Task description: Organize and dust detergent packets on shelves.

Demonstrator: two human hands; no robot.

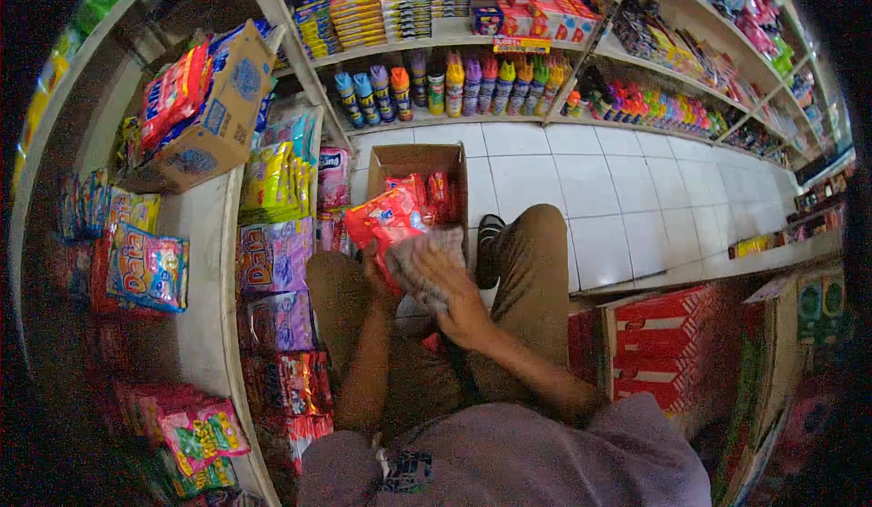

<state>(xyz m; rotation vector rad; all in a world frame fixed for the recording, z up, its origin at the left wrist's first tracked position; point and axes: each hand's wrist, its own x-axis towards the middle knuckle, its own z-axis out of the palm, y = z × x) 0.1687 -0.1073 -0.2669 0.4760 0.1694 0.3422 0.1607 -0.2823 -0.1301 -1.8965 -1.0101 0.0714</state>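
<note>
My left hand (376, 272) grips a red plastic packet (385, 215) of what looks like detergent, tilted above my lap. A greyish cloth (417, 272) lies under my right hand (455, 296), pressed against the packet's lower part. The motion blurs that hand and the cloth, and they cover much of the packet. Just beyond, on the floor between shelf and knees, stands an open cardboard box (417, 155) with more red packets (438, 190) inside.
Daia packets (272, 255) fill the low shelf at my left. Above them a carton (214, 129) of packets rests on a ledge. Spray cans (470, 88) line the far shelf. White floor tiles (613, 200) stretch to the right, with red cartons (657, 350) near my right elbow.
</note>
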